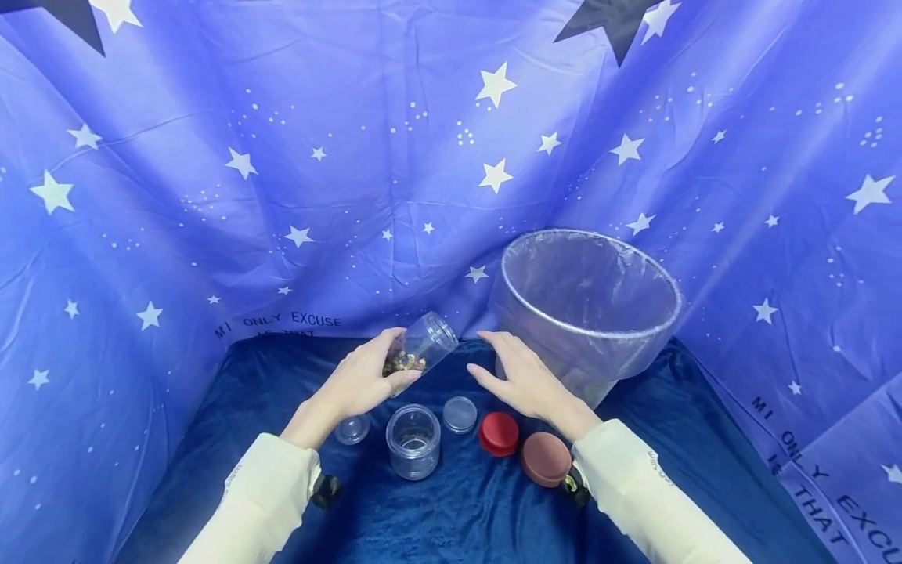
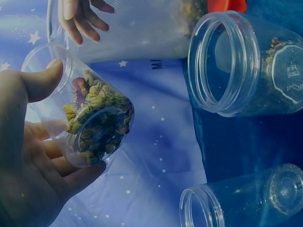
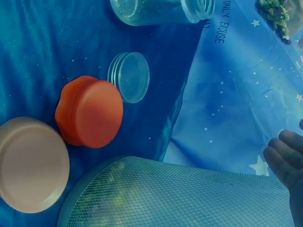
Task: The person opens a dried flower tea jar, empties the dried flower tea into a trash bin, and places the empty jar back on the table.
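My left hand (image 1: 355, 380) grips a clear jar (image 1: 431, 335) round its side, tilted with its mouth toward the upper right. Dried yellow flower heads and a reddish bud (image 2: 80, 87) lie in the lower part of this jar. No lid shows on its mouth. Just right of the mouth my right hand (image 1: 524, 376) hovers with fingers extended, apart from the jar and holding nothing. Below the hands a wider clear jar (image 1: 414, 462) stands uncapped on the cloth, and a narrower clear jar (image 2: 246, 201) stands to its left.
A round clear lid (image 1: 460, 415), a red scalloped lid (image 1: 499, 432) and a pinkish-brown round lid (image 1: 546, 459) lie in front of the right forearm. Behind them stands a mesh basket (image 1: 592, 333) lined with clear plastic. Dark blue cloth (image 1: 423, 525) covers the surface; a starry curtain (image 1: 380, 196) hangs behind.
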Tool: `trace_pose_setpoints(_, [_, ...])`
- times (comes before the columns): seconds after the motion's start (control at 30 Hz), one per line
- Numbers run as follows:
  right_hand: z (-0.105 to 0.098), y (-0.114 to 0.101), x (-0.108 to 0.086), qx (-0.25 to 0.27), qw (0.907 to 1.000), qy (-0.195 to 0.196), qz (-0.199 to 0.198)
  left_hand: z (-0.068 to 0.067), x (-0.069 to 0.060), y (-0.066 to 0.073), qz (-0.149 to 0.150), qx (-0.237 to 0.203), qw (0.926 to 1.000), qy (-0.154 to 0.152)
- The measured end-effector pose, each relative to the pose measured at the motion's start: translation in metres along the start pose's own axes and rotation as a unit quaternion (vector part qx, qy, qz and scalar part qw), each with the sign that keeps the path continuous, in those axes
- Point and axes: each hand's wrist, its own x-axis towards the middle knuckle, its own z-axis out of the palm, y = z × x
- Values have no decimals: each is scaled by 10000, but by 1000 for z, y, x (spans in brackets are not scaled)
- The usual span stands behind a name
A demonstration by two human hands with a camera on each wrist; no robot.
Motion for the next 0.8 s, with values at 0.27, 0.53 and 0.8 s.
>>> trace_pose_setpoints(0.27, [-10,-11,6,-142,9992,336,141,-5,2,1,17,113,9999,-13])
trace_pose_setpoints(0.53, [-25,-17,17,69,9983,510,255,-12,3,2,-62,88,9999,-32])
trace_pose_setpoints(0.8, [-39,-24,23,111,9981,605,33,-11,5,4,-21,167,9998,-121])
